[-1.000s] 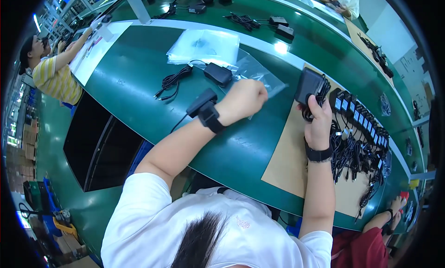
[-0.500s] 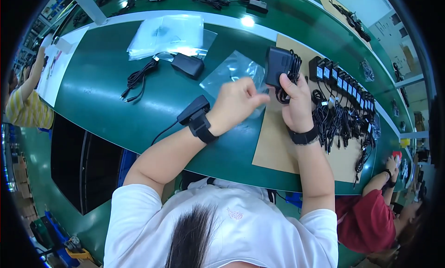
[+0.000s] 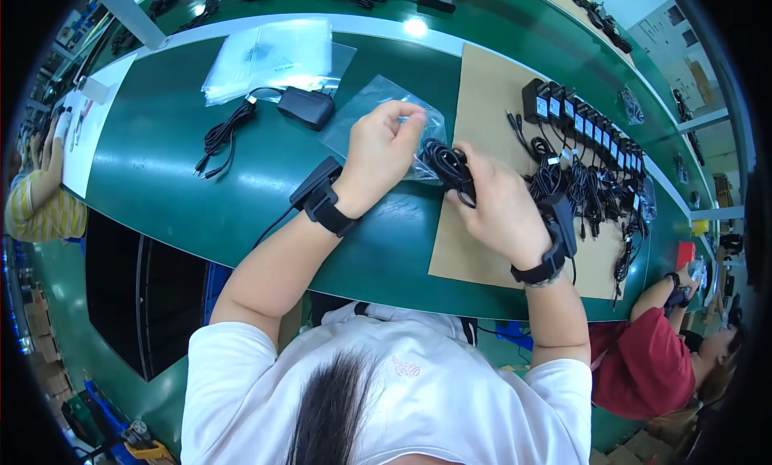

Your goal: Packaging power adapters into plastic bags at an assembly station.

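My left hand [image 3: 381, 153] is closed, thumb and forefinger pinched together at a clear plastic bag [image 3: 370, 98] on the green table. Just right of it, my right hand [image 3: 505, 204] grips a black power adapter by its coiled cable [image 3: 447, 164]. The cable loops point toward the bag and overlap its right edge. The adapter's body is hidden beneath the right hand. Left of the bag lies another power adapter [image 3: 306, 108], with its tied cable [image 3: 222, 137] beside it. Behind these is a stack of clear bags [image 3: 269, 57].
Brown cardboard [image 3: 487, 95] covers the table's right part. A row of power adapters [image 3: 581, 121] with bundled cables [image 3: 591, 188] lies on it. People sit at the left and right, one in a red shirt [image 3: 643, 360]. A raised green shelf [image 3: 482, 19] runs along the back.
My right hand has turned over and come down leftward, bringing the adapter's cable to the bag. My left hand has shifted a little left and away from me, its fingers now pinched.
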`<state>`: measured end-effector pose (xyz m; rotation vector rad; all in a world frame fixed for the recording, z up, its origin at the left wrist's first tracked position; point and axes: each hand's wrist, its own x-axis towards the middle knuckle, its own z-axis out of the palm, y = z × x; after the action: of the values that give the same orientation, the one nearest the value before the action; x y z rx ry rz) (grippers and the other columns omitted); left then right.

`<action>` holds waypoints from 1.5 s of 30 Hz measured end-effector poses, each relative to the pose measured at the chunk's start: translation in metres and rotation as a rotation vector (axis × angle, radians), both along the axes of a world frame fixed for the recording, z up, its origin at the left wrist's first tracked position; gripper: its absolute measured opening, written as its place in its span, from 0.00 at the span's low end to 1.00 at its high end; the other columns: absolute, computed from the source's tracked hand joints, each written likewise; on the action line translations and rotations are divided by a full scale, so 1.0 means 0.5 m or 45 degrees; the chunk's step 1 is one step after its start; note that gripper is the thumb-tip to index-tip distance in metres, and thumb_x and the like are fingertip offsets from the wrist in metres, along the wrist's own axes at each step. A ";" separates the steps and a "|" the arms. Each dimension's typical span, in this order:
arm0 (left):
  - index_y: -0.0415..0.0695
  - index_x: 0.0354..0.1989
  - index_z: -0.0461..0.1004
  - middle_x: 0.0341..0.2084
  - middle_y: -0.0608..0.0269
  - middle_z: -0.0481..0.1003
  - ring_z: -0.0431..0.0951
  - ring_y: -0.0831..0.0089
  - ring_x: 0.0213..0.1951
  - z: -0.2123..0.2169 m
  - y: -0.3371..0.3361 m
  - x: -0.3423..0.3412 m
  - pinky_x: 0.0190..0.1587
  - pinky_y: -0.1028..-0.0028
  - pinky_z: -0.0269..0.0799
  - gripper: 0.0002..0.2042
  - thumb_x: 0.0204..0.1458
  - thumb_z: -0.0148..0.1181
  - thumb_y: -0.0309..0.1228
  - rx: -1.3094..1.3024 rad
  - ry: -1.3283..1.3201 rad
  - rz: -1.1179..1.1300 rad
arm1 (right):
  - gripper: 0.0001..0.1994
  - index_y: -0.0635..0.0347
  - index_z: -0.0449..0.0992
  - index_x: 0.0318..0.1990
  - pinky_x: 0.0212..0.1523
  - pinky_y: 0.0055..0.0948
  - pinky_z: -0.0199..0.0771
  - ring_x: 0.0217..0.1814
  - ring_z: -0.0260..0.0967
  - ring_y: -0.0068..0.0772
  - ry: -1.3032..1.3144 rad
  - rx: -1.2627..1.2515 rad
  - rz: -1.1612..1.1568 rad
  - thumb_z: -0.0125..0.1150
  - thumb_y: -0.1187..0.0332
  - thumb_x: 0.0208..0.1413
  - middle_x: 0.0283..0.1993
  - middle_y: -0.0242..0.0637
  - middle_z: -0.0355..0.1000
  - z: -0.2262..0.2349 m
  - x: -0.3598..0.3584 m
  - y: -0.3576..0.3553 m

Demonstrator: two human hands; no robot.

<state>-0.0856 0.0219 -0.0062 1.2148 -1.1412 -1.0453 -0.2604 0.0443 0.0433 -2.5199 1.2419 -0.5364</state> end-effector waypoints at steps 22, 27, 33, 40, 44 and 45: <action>0.39 0.35 0.73 0.24 0.55 0.75 0.76 0.59 0.25 0.034 0.033 -0.018 0.27 0.69 0.71 0.07 0.46 0.58 0.24 -1.033 -0.493 0.089 | 0.15 0.64 0.65 0.50 0.47 0.27 0.66 0.46 0.67 0.26 -1.441 0.570 -0.133 0.53 0.71 0.55 0.44 0.37 0.70 -0.056 0.068 -0.066; 0.38 0.32 0.73 0.21 0.55 0.74 0.75 0.61 0.22 0.048 0.037 -0.028 0.23 0.71 0.69 0.05 0.46 0.59 0.23 -1.170 -0.708 0.135 | 0.22 0.61 0.64 0.55 0.39 0.31 0.71 0.39 0.71 0.40 -0.858 0.061 0.039 0.51 0.76 0.50 0.44 0.46 0.71 -0.072 0.081 -0.068; 0.40 0.39 0.69 0.22 0.52 0.74 0.75 0.57 0.23 0.053 0.033 -0.031 0.26 0.65 0.71 0.10 0.47 0.54 0.23 -0.848 -0.613 -0.126 | 0.09 0.65 0.70 0.41 0.35 0.24 0.69 0.34 0.69 0.25 -1.625 1.288 -0.043 0.50 0.70 0.55 0.36 0.36 0.71 -0.034 0.050 -0.121; 0.42 0.35 0.72 0.17 0.56 0.71 0.75 0.60 0.22 0.072 0.025 -0.016 0.24 0.69 0.69 0.12 0.40 0.55 0.17 -1.246 -0.717 -0.183 | 0.32 0.64 0.57 0.59 0.50 0.29 0.66 0.54 0.64 0.35 -0.844 -0.100 0.208 0.62 0.74 0.45 0.55 0.46 0.63 -0.057 0.099 -0.151; 0.42 0.33 0.71 0.17 0.56 0.71 0.74 0.57 0.22 0.071 0.025 -0.022 0.25 0.68 0.69 0.09 0.42 0.56 0.19 -1.084 -0.693 -0.323 | 0.32 0.64 0.57 0.59 0.52 0.29 0.65 0.55 0.62 0.32 -0.967 0.097 0.097 0.62 0.72 0.45 0.54 0.42 0.63 -0.057 0.117 -0.154; 0.41 0.33 0.71 0.19 0.55 0.72 0.74 0.58 0.22 0.079 0.031 -0.024 0.25 0.69 0.69 0.07 0.43 0.58 0.22 -1.003 -0.686 -0.257 | 0.31 0.64 0.58 0.58 0.52 0.30 0.65 0.53 0.62 0.31 -1.169 0.417 0.120 0.61 0.71 0.46 0.52 0.40 0.64 -0.057 0.117 -0.153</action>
<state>-0.0973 0.0374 0.0334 0.7494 -1.8906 -0.3086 -0.2020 -0.0322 0.0149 -1.6880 0.7566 -1.1687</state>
